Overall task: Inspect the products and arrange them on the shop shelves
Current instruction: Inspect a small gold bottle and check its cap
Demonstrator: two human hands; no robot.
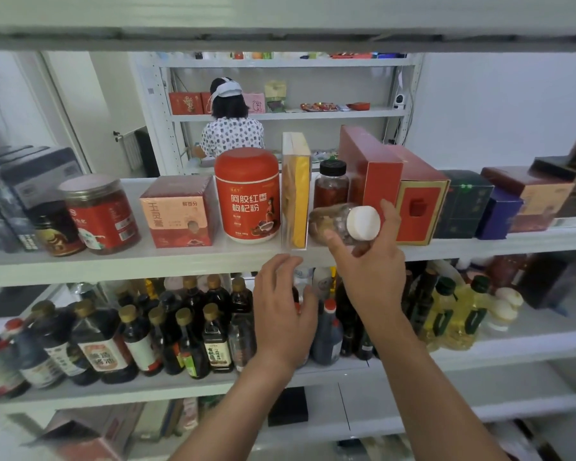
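My right hand (371,261) grips a clear jar with a white lid (343,224), tipped on its side with the lid toward me, just above the white shelf (180,257). The jar sits between a yellow box in a clear sleeve (295,191) and a red and gold box (419,211). A dark-lidded jar of red contents (332,186) stands behind it. My left hand (281,307) hovers below the shelf edge with relaxed fingers, holding nothing.
On the same shelf stand a red canister (246,194), a pink box (178,211), a red-labelled jar (100,214) and dark boxes (463,204) to the right. The shelf below holds several sauce bottles (130,337) and oil bottles (459,317). A person (230,128) stands behind the rack.
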